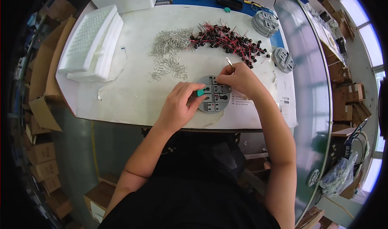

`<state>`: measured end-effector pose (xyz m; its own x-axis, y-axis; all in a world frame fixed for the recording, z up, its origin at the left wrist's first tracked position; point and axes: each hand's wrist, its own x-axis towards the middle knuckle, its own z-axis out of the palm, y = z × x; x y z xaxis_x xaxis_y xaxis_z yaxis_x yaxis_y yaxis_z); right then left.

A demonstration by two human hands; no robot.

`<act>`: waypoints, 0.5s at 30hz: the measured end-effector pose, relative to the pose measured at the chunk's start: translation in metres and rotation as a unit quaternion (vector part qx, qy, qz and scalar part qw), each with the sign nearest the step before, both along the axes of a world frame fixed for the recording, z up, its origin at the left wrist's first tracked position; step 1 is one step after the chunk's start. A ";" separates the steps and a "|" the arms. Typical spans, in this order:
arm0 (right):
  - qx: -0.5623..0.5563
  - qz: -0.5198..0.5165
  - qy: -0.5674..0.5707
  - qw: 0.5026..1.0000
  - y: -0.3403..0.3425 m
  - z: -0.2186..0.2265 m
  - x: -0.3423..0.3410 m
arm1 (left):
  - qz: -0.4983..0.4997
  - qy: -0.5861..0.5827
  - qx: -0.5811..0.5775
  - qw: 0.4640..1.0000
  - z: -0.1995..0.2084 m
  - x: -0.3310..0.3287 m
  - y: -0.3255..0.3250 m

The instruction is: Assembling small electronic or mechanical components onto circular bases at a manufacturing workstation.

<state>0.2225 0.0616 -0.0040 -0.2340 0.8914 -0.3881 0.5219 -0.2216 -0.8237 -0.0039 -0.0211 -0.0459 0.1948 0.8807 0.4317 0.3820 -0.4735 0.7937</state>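
Note:
A round grey disc fixture (pixel 226 105) carrying several small rectangular blocks lies near the front edge of the table. On its left side my left hand (pixel 176 106) pinches a small green piece (pixel 201 92) between thumb and fingers, against the blocks. My right hand (pixel 243 80) is closed round metal tweezers (pixel 229 62) at the disc's upper right; one end sticks up past the fingers. Whatever lies under the right fingertips is hidden. Beyond the hands are a heap of clear bent pieces (pixel 171 43) and a pile of black parts with red wires (pixel 226 39).
White foam trays (pixel 87 43) are stacked at the left, beside an open cardboard box (pixel 50 67). More grey discs (pixel 265 24) stand at the far right, with another disc (pixel 283 60) nearer. Tools (pixel 229 3) lie on a blue mat at the back. A glossy panel (pixel 301 39) borders the right.

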 end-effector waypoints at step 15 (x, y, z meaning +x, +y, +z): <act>-0.078 -0.098 0.152 0.980 -0.005 -0.007 0.014 | -0.044 0.161 -0.010 0.986 0.046 0.014 0.039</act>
<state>0.2363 0.0566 -0.0112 -0.1906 0.8664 -0.4615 0.1924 -0.4280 -0.8830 0.0102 0.0175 0.0002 0.3952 0.8622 0.3170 0.5738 -0.5012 0.6477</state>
